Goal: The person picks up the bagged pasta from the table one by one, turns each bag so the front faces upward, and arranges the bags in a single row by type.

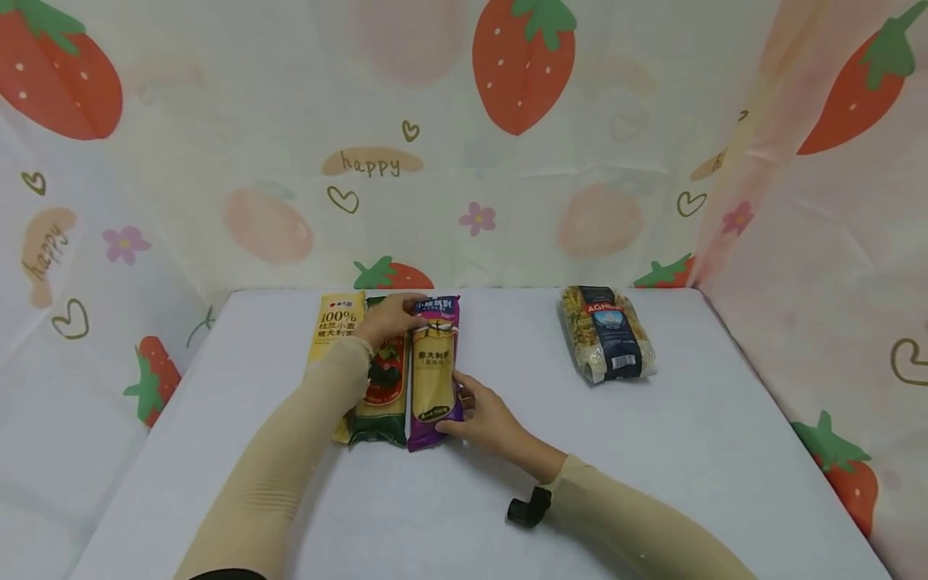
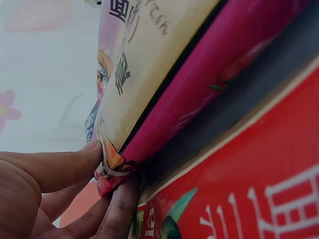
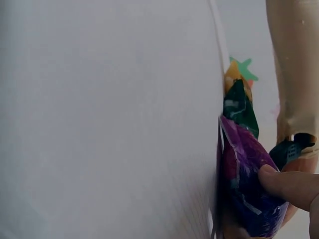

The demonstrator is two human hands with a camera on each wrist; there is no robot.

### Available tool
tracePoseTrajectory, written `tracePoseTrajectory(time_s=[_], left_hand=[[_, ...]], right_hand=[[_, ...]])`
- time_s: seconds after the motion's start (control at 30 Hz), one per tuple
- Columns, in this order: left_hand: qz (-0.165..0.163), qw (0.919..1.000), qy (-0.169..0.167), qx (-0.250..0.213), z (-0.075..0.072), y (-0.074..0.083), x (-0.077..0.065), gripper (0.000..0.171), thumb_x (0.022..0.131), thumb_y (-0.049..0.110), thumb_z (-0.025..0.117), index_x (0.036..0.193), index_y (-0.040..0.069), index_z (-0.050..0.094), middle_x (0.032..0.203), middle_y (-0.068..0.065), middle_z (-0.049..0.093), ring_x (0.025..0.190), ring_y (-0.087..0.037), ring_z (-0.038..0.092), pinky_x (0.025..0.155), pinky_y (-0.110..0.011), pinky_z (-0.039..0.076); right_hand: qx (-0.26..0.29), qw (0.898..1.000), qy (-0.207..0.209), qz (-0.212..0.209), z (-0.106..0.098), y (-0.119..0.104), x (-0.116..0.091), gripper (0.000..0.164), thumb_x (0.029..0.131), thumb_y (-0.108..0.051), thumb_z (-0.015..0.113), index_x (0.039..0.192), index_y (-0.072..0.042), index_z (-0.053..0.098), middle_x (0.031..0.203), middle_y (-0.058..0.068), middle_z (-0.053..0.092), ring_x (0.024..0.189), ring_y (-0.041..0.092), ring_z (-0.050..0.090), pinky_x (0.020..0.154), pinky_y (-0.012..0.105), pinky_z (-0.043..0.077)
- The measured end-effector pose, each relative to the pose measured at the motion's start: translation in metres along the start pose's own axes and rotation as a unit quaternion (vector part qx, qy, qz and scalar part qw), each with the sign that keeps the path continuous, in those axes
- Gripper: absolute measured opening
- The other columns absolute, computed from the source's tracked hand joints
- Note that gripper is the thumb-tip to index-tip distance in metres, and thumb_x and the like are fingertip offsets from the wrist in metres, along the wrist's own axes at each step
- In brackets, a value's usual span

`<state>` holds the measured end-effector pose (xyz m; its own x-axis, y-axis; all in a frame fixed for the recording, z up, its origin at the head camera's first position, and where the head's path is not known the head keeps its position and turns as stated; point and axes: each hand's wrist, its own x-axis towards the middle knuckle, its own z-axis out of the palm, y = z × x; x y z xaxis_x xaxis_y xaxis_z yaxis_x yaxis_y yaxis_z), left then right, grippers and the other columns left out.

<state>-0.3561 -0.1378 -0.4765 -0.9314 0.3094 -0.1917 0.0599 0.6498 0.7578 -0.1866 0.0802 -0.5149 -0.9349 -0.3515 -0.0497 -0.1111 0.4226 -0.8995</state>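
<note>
A purple-ended packet of spaghetti (image 1: 435,370) lies lengthwise on the table, rightmost in a row of three. My left hand (image 1: 391,318) pinches its top end; the left wrist view has the thumb on the purple packet (image 2: 149,89) and fingers under its edge. At the lower right, my right hand (image 1: 493,415) grips the other end, its thumb on the purple film (image 3: 249,164) in the right wrist view. Directly left lies a green spaghetti packet (image 1: 380,427), partly covered by my left hand and wrist. Beyond it is a yellow packet (image 1: 337,314), partly behind the left sleeve.
A bag of pasta with a dark label (image 1: 609,334) lies toward the back right of the white table (image 1: 652,467). A strawberry-print cloth (image 1: 449,225) hangs behind the table and along both sides.
</note>
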Motion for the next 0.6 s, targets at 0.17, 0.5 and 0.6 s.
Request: tracePoseTrajectory(time_s=[0.17,0.5,0.6], left_hand=[[-0.004,0.9996,0.007,0.026,0.0024,0.0001,0.0029,0.060,0.108,0.022,0.067,0.164,0.014,0.047,0.162,-0.021,0.050,0.145,-0.039,0.051,0.119,-0.057,0.042],[0.016,0.9992,0.009,0.036,0.0048,0.0025,0.0013,0.059,0.109,0.016,0.066,0.163,0.005,0.045,0.160,-0.026,0.050,0.144,-0.041,0.051,0.116,-0.055,0.046],[0.029,0.9974,0.028,0.060,0.0072,0.0025,0.0011,0.057,0.108,0.016,0.066,0.160,0.002,0.048,0.156,-0.027,0.053,0.140,-0.041,0.054,0.115,-0.055,0.047]], right_hand=[[-0.010,1.000,-0.003,0.005,-0.0010,0.0003,0.0018,0.092,0.092,-0.016,0.089,0.166,-0.002,0.036,0.143,0.019,0.063,0.122,0.032,0.066,0.101,0.044,0.059],[-0.057,0.998,-0.008,0.014,-0.0026,-0.0036,0.0029,0.092,0.091,-0.021,0.090,0.164,-0.001,0.039,0.129,0.015,0.062,0.112,0.026,0.064,0.095,0.041,0.059],[-0.076,0.997,-0.005,0.019,-0.0039,-0.0047,0.0026,0.091,0.090,-0.022,0.091,0.164,-0.003,0.040,0.125,0.013,0.057,0.108,0.022,0.061,0.092,0.039,0.058]])
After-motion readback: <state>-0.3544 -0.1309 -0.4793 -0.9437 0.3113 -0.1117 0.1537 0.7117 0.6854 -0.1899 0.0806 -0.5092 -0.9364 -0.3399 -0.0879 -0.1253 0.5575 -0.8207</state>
